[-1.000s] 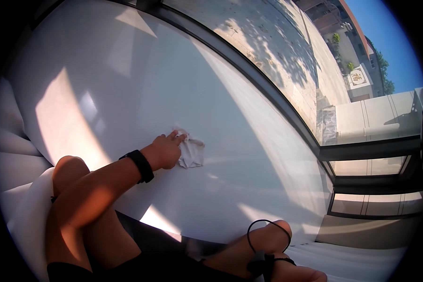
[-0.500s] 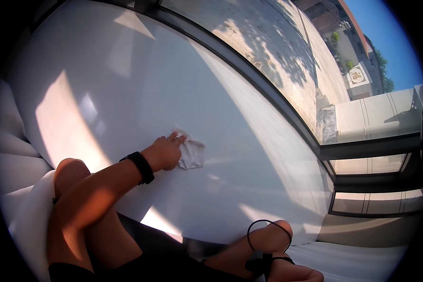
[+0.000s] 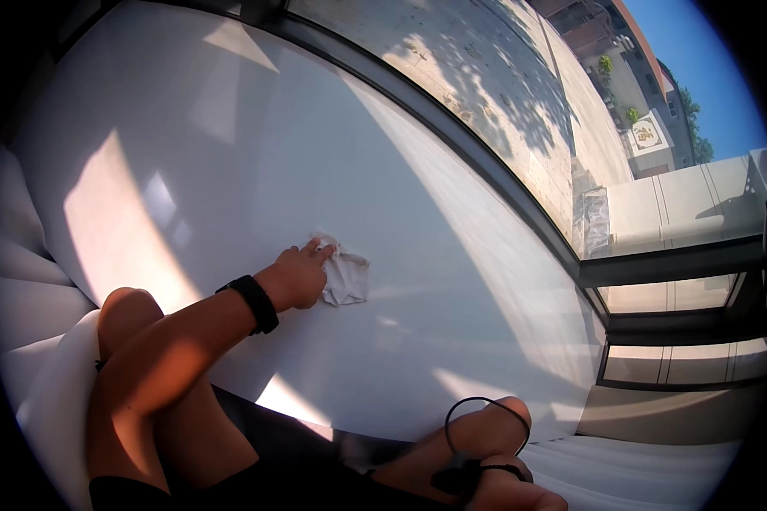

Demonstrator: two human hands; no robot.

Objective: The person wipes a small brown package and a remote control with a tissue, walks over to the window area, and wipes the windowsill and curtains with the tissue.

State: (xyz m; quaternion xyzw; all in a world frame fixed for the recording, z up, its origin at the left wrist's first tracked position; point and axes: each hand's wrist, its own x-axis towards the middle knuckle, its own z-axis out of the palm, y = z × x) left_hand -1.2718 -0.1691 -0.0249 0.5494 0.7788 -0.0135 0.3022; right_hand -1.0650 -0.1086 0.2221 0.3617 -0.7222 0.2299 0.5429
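My left hand (image 3: 301,277) rests on a white table (image 3: 400,213), a dark band around its wrist. Two of its fingers stretch apart over the left edge of a crumpled whitish cloth (image 3: 347,279); the thumb is hidden. The cloth lies partly spread out to the right of the hand. At the bottom right, beyond the table's near edge, is my right hand (image 3: 511,492), with its fingers mostly hidden and cut off by the frame. Beside it are a dark object (image 3: 458,479) and a thin black loop (image 3: 450,426); what the object is, I cannot make out.
My bent legs are under and beside the near table edge. White padded seating (image 3: 38,298) is at the left. A dark window frame (image 3: 451,128) runs along the table's far side, with paving, a wall and buildings outside. Bright sun patches cross the table.
My right hand has shifted slightly left and turned a little, with the dark object beside it. My left hand and the cloth have hardly moved.
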